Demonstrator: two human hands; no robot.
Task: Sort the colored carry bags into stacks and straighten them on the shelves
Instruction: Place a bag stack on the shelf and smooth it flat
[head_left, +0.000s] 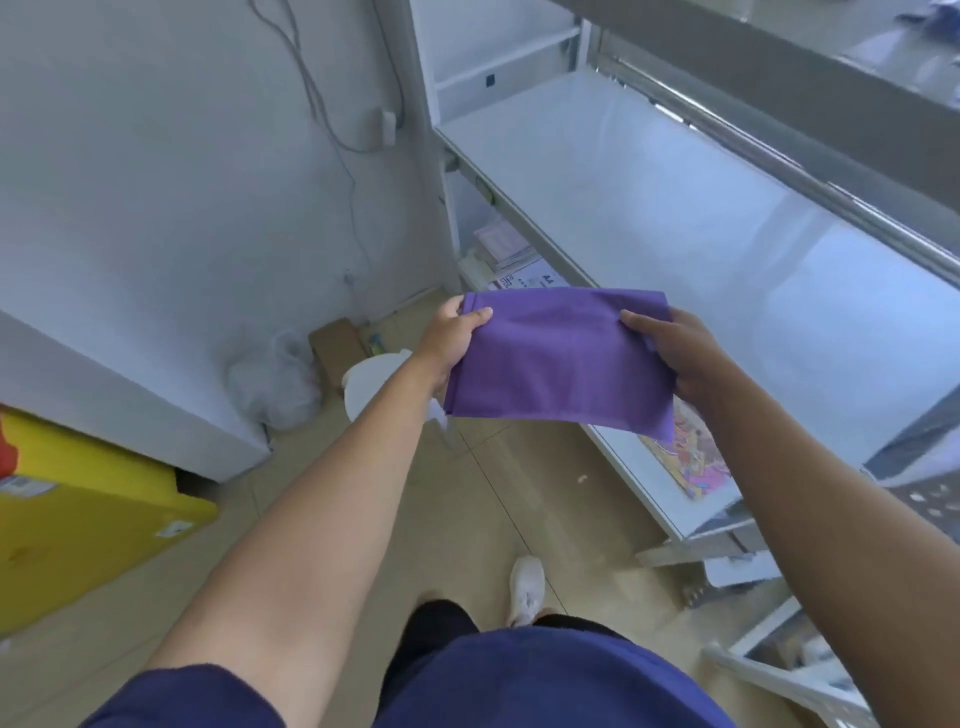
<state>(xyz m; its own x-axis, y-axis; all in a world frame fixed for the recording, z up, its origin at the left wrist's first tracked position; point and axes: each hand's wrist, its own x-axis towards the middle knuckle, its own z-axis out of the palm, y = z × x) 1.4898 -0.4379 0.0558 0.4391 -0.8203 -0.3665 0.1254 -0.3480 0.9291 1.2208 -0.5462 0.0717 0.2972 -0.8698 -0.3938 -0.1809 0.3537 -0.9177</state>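
Both hands have it: left hand (453, 340) pinches the left edge of the purple bag (561, 364), thumb on top and fingers curled beneath, and right hand (680, 358) grips the right edge the same way. Bag is folded flat into a rectangle, stretched between the two hands, held in the air just in front of the shelf (649, 208), touching no surface. Its near right corner droops a little. That shelf is a broad white board with a soft glare on it, running away to the upper left with a grey metal rail along its back. Below it, a lower shelf (654, 493) carries a colourful printed sheet (685, 457), partly hidden behind the bag, and further back sits a pile of papers (504, 244). Floor (467, 493) is pale beige tile, and one white shoe (526, 587) shows down near the person's dark blue clothes. On the left, a plain white wall (156, 156) with a thin cable (332, 114) hanging down it. At its foot, a crumpled plastic sack (275, 387) lies beside a cardboard box (335, 343). Bright yellow box (78, 509) sits at the far left, tucked against a white cabinet (104, 374).
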